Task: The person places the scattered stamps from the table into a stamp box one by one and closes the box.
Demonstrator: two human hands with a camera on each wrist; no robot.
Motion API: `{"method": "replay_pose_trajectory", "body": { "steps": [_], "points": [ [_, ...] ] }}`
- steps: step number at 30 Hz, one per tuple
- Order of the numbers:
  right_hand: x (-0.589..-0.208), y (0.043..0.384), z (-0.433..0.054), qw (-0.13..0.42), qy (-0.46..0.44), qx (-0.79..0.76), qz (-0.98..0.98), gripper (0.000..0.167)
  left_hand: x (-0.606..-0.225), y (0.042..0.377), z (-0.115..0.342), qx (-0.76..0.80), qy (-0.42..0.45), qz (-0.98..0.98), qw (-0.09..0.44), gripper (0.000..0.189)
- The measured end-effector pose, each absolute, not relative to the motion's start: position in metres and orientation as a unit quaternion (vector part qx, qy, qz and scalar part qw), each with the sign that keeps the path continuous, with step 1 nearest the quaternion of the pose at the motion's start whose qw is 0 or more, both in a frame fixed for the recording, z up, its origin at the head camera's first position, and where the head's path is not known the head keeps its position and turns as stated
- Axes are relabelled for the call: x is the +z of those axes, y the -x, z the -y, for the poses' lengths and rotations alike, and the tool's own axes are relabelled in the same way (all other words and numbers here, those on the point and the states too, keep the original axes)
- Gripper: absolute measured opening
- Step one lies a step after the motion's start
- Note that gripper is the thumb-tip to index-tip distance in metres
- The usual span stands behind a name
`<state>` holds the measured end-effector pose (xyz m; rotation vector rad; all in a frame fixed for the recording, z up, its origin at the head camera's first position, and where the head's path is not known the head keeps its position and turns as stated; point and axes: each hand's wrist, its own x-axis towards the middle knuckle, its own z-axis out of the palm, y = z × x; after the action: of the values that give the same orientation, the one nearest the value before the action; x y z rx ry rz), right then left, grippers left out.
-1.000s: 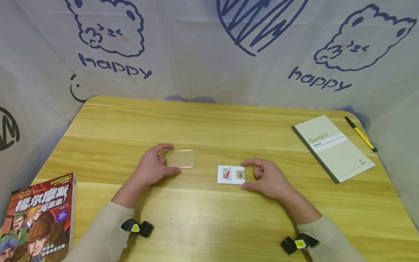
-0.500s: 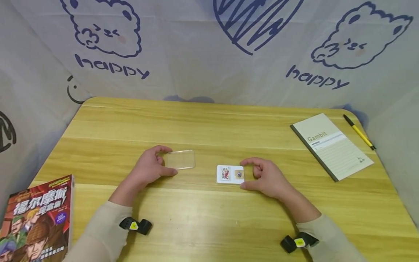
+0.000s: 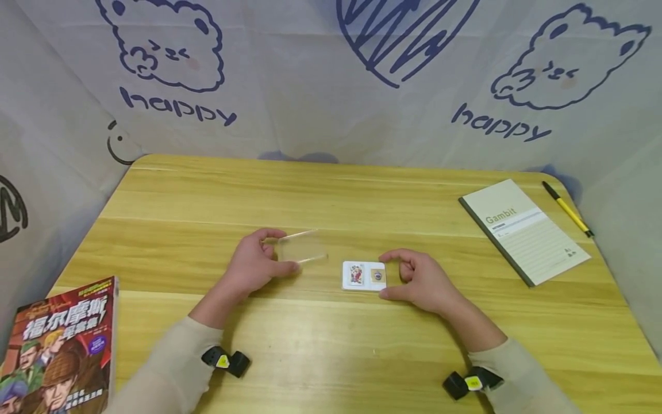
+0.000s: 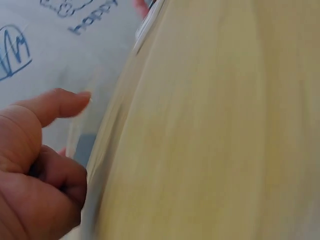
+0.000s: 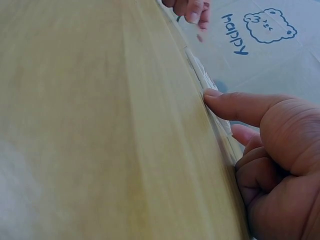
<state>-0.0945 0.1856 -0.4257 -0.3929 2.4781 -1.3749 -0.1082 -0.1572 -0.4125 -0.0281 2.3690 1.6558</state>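
My left hand point(image 3: 253, 261) pinches a clear plastic lid point(image 3: 302, 248) by its two long edges, between thumb and index finger. The lid is tilted, its right end raised. In the left wrist view the lid barely shows past the thumb of the left hand point(image 4: 42, 160). To its right lies a shallow white case point(image 3: 368, 282) on the table, holding a small colourful picture card point(image 3: 355, 274) and a tan square point(image 3: 378, 276) with a dark round print. My right hand point(image 3: 421, 283) grips the case's right end between thumb and index finger; the other fingers are curled in.
A wooden table point(image 3: 320, 356) carries everything. A red comic-style book point(image 3: 67, 345) lies at the front left. At the right are a notebook point(image 3: 524, 230) and a yellow pen point(image 3: 569, 210). A white cloth point(image 3: 320, 103) with drawings hangs behind.
My left hand has moved right with the clear lid, towards the white case, and the lid has tipped up from lying level. The right hand and the case have stayed still.
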Motion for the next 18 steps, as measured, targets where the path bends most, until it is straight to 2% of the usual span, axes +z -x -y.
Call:
{"method": "replay_pose_trajectory", "body": {
  "steps": [7,18],
  "points": [
    [-0.426,0.095,-0.186,0.140,0.140,-0.479,-0.855,0.057,-0.416,0.106,0.125,0.628,-0.019,-0.765,0.140,0.067],
    [-0.427,0.096,-0.186,0.140,0.137,-0.482,-0.854,0.058,-0.417,0.103,0.081,0.593,-0.081,-0.788,0.143,0.068]
  ]
}}
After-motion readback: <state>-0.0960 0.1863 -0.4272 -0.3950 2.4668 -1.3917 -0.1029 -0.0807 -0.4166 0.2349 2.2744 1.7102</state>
